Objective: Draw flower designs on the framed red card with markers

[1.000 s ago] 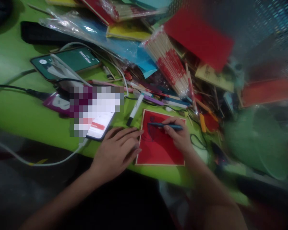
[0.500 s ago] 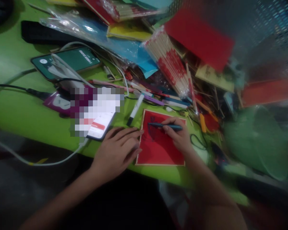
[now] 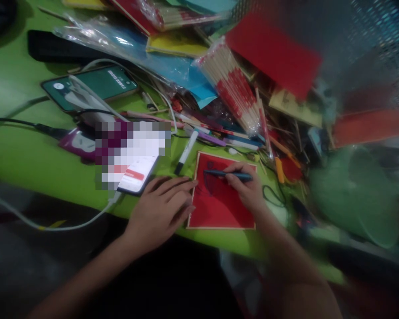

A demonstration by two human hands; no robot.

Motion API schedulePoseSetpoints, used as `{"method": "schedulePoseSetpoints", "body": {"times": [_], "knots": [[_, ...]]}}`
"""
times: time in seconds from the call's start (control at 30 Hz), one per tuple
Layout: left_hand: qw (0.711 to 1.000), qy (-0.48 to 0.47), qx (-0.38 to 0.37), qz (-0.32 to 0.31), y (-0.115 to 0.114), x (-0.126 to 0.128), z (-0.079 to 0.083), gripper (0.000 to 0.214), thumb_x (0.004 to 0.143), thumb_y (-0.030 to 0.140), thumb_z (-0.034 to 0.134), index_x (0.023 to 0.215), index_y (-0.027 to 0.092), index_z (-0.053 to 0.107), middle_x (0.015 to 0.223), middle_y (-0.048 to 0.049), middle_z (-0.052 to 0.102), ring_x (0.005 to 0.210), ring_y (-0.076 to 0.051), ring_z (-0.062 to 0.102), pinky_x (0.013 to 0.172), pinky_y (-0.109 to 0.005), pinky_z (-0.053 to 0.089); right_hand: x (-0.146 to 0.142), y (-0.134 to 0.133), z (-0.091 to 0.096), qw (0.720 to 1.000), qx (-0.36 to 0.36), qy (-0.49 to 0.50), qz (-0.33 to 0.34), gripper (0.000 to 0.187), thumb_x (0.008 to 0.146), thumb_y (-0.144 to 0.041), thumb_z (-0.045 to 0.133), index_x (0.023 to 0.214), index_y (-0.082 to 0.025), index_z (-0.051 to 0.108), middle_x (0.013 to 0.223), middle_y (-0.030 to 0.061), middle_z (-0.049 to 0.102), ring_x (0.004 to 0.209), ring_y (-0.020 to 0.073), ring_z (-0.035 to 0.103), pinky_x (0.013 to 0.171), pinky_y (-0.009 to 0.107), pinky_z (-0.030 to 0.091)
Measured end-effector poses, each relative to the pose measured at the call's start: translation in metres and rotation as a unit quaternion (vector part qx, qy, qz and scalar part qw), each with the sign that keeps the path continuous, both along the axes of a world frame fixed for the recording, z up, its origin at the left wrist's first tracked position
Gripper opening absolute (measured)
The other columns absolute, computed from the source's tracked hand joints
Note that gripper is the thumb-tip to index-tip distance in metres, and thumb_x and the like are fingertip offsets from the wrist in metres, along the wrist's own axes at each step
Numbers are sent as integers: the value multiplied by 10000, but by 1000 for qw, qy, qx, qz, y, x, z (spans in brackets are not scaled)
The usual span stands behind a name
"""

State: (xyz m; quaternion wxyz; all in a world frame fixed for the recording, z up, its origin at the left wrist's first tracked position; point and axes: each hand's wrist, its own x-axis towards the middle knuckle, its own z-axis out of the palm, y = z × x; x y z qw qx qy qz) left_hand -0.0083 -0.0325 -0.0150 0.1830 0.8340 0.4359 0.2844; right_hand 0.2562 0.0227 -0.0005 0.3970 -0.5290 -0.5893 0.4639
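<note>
A red card (image 3: 226,210) with a pale edging lies near the front edge of the green table. Dark lines are drawn on its upper left part. My right hand (image 3: 246,186) rests over the card's right side, fingers closed around a dark pen (image 3: 228,174). The pen's tip meets the drawn lines. My left hand (image 3: 164,206) lies flat at the card's left edge with fingers stretched out, fingertips touching that edge. Just above the left hand is a lit phone (image 3: 136,175), partly blurred out. A white marker with a black cap (image 3: 186,153) lies between phone and card.
Another phone (image 3: 89,88) and a purple plug or adapter (image 3: 78,144) with cables lie at left. Behind the card are scattered pens, bundled sticks in plastic (image 3: 231,86), red paper (image 3: 274,53) and yellow paper. A green translucent container (image 3: 352,197) stands at right.
Almost nothing differs. The whole view has shifted very slightly; both hands and the pen keep their places on the card.
</note>
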Motion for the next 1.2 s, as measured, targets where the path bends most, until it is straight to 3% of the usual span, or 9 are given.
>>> {"method": "schedulePoseSetpoints", "body": {"times": [0.17,0.33,0.53,0.73,0.93,1.07,1.2], "knots": [[1000,7,-1,-3,0,-1,-1,158,1071,293,512,964,239,615,1407,-31,737,1316,-255,670,1065,-473,408,4,-3,-4,996,20,52,-65,284,876,-516,820,955,-261,720,790,-21,712,641,131,686,581,244,533],[1000,10,15,-3,1,-1,-4,146,1071,302,515,974,241,607,1390,-33,746,1287,-264,687,1055,-479,423,10,-2,-3,991,48,75,-95,254,887,-485,813,977,-267,720,819,-30,703,707,134,722,612,243,549],[1000,-21,17,-2,1,-2,-7,131,1051,288,528,960,242,611,1360,-36,761,1254,-271,710,1069,-484,456,15,-2,25,984,100,32,-146,299,883,-556,781,973,-277,721,898,16,705,786,176,705,663,314,559],[999,-32,-17,-38,-6,-12,-4,171,1050,319,504,951,247,624,1323,-45,778,1212,-277,723,1032,-494,489,25,-17,47,986,77,20,-149,298,859,-548,799,957,-275,729,858,23,721,786,200,727,638,321,538],[995,-9,-22,-98,-23,-22,-8,129,1052,288,505,1006,269,624,1431,-33,721,1320,-245,668,1192,-512,368,30,-42,30,987,27,48,-149,262,841,-474,818,904,-241,716,774,3,701,722,172,715,604,280,507],[995,4,-8,-100,-26,-22,-14,122,1043,303,524,1040,291,645,1441,7,715,1352,-254,643,1212,-526,341,27,-48,10,984,3,72,-163,246,817,-421,827,897,-231,692,780,-9,702,705,148,705,626,262,521],[996,12,0,-93,-25,-20,-14,127,1041,310,526,1039,300,653,1419,28,728,1329,-261,653,1196,-527,357,26,-48,2,987,0,39,-158,240,827,-425,808,886,-231,678,763,-15,694,677,143,690,622,268,533]]}}
